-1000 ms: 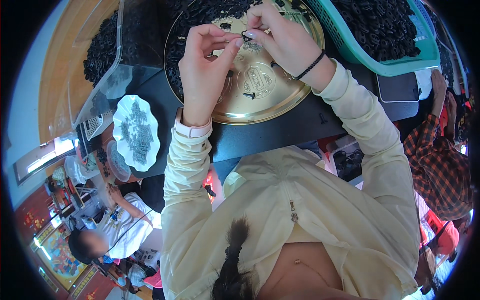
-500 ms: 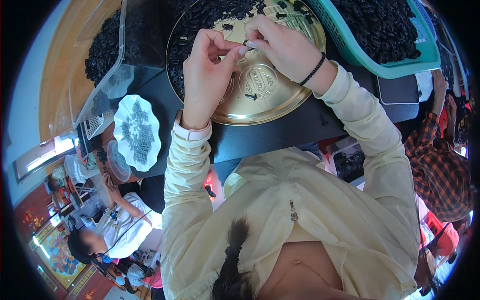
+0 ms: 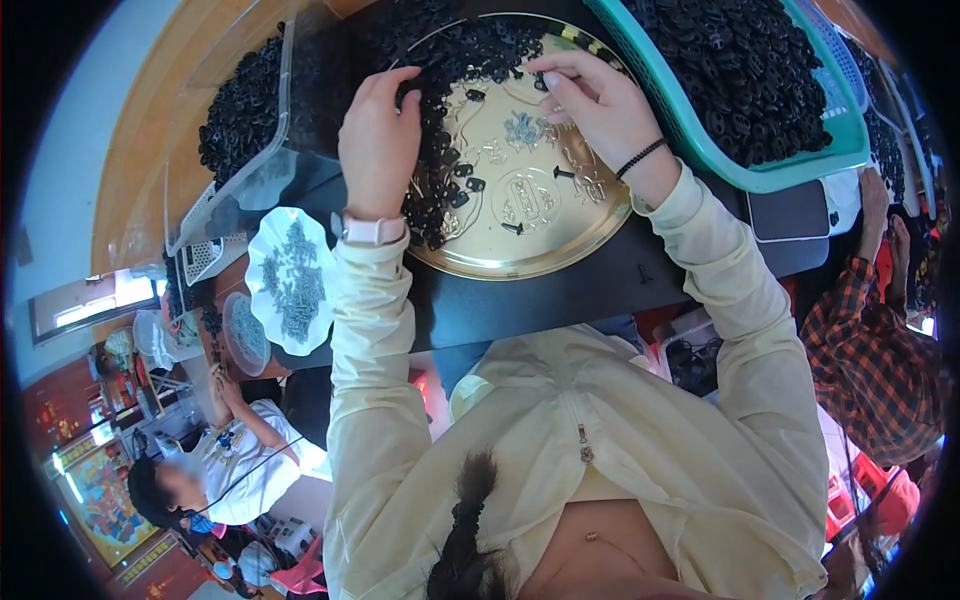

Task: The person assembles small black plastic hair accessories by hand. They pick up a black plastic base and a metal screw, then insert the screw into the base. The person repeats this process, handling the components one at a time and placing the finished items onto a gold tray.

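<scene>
My left hand (image 3: 380, 145) is over the left rim of a round gold tray (image 3: 500, 262), beside a heap of small black plastic parts (image 3: 432, 195). Its thumb and fingers are apart. Across the tray, my right hand (image 3: 605, 115) has its thumb and fingers around a small black plastic part (image 3: 541, 81), partly hidden by the fingertips. Between the hands lies a little pile of small silvery pieces (image 3: 522, 129). Two black T-shaped pieces, one upper (image 3: 563, 173) and one lower (image 3: 512, 229), rest on the bare gold surface.
A green basket (image 3: 745, 178) full of black parts stands at the right, by a dark flat device (image 3: 788, 210). To the left are a clear bin (image 3: 215, 205) of black parts and a white scalloped dish (image 3: 262, 290) of silvery pieces. Other people sit on both sides.
My hands, together over the tray before, have parted: the left moved toward the heap at the left, the right moved right. The small silvery pile and more tray surface now show.
</scene>
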The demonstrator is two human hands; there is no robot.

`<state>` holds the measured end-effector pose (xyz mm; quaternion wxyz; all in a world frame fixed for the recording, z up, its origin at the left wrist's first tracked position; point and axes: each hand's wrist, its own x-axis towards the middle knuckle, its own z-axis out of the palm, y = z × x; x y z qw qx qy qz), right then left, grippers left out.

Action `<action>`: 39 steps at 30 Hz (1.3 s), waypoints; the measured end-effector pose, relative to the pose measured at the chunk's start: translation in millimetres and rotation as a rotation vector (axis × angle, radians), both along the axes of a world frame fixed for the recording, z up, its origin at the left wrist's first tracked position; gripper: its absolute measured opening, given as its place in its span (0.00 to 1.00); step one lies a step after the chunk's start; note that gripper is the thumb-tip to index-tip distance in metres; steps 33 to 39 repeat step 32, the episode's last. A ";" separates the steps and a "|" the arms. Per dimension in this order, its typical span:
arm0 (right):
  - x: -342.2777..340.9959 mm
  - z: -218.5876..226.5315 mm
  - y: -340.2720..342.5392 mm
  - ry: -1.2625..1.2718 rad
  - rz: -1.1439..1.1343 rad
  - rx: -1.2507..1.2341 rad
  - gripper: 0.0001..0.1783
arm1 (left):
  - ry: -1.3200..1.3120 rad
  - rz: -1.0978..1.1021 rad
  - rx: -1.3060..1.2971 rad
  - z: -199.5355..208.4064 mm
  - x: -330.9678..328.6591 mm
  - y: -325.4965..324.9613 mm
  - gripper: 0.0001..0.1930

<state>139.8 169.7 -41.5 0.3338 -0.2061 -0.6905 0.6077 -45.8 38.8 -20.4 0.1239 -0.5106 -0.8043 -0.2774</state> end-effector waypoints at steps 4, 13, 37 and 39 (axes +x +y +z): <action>0.4 -1.5 1.9 -0.071 -0.026 -0.023 0.12 | 0.041 0.034 -0.049 -3.8 2.6 17.8 0.12; 2.5 0.2 1.6 -0.133 0.009 0.000 0.12 | -0.095 0.061 -0.066 -7.3 -5.6 30.5 0.12; 7.6 11.8 -9.7 -0.023 0.066 0.099 0.21 | -1.381 -0.282 0.234 5.5 45.7 -3.4 0.16; 7.6 11.8 -9.7 -0.023 0.066 0.099 0.21 | -1.381 -0.282 0.234 5.5 45.7 -3.4 0.16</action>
